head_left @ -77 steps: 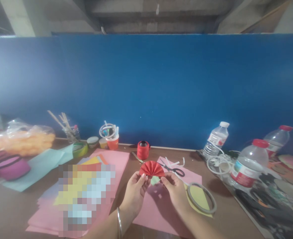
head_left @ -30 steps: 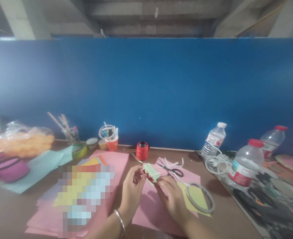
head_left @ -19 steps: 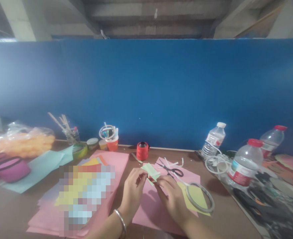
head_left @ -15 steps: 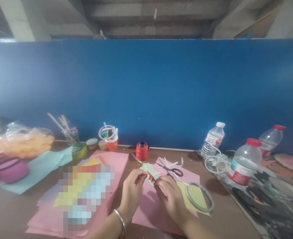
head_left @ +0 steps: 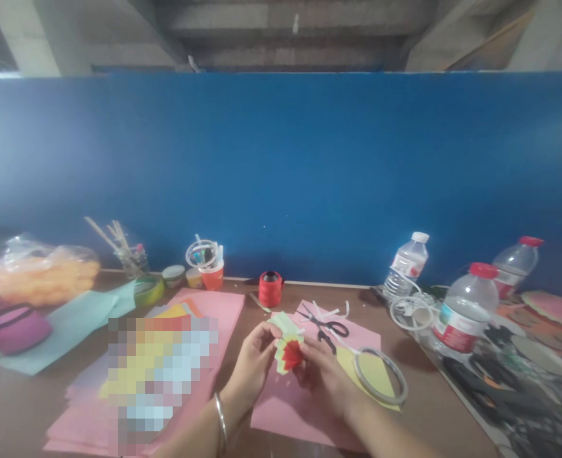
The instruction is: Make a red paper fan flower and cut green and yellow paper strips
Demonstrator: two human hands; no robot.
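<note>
Between my two hands is a small pleated paper piece (head_left: 292,354), red in the middle with a pale green zigzag border, its folded face fanned out toward me. My left hand (head_left: 256,353) pinches its left edge, fingers closed. On the other side my right hand (head_left: 323,369) grips the right edge, some fingertips hidden behind the paper. A pink sheet (head_left: 281,413) lies beneath both hands. Black-handled scissors (head_left: 326,327) rest open on it, just beyond my right hand. A pale green paper piece (head_left: 288,323) shows directly behind the pleated one.
To the right lie a tape roll (head_left: 380,376) on a yellow sheet (head_left: 376,372) and several plastic bottles (head_left: 466,312). A red thread spool (head_left: 270,289) and an orange cup of pens (head_left: 212,277) stand at the back. Stacked coloured paper (head_left: 90,407) covers the left.
The pleated paper has been tilted and opened, so its red middle and green border now face me. My right hand has turned slightly with it; the view has shifted a little.
</note>
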